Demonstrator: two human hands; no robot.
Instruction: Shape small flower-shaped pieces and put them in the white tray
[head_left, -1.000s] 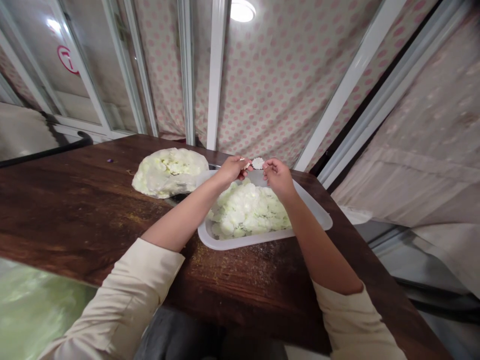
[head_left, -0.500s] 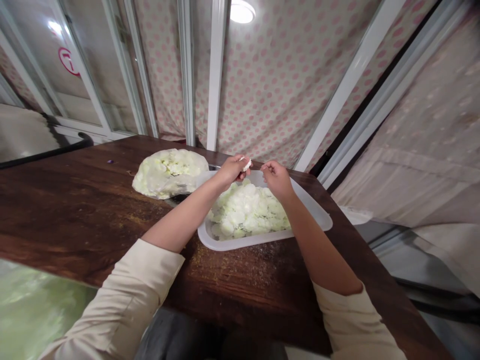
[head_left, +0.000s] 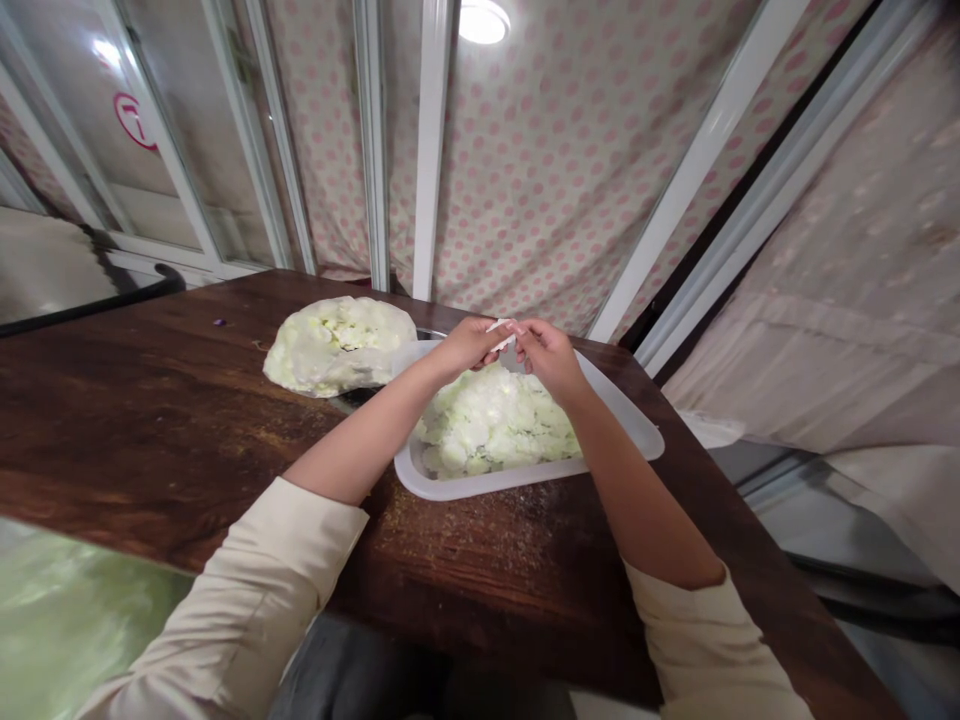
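Observation:
My left hand (head_left: pixel 472 343) is closed on a small white piece (head_left: pixel 502 334) with a ruffled edge. My right hand (head_left: pixel 546 352) meets it from the right, its fingertips pinched on the same piece; the fingers hide part of it. Both hands are above the far side of a white plastic tray (head_left: pixel 450 489). Heaped inside the tray are many small white and pale green pieces (head_left: pixel 499 420), whose kind I cannot make out. Left of the tray lies a clear plastic bag (head_left: pixel 300 360), its top open, filled with similar pale pieces.
The dark wooden table (head_left: pixel 187 430) carries the tray and bag, with light crumbs near the tray. A tiny purple bit (head_left: pixel 219 322) lies at the far left. A pale green plastic bag (head_left: pixel 75 620) is below the table's near left edge. Framed panels and a dotted curtain (head_left: pixel 525 200) stand behind.
My right hand has moved slightly left, closing the gap to my left hand, and its fingertips now meet the white piece. The tray and bag have stayed in place.

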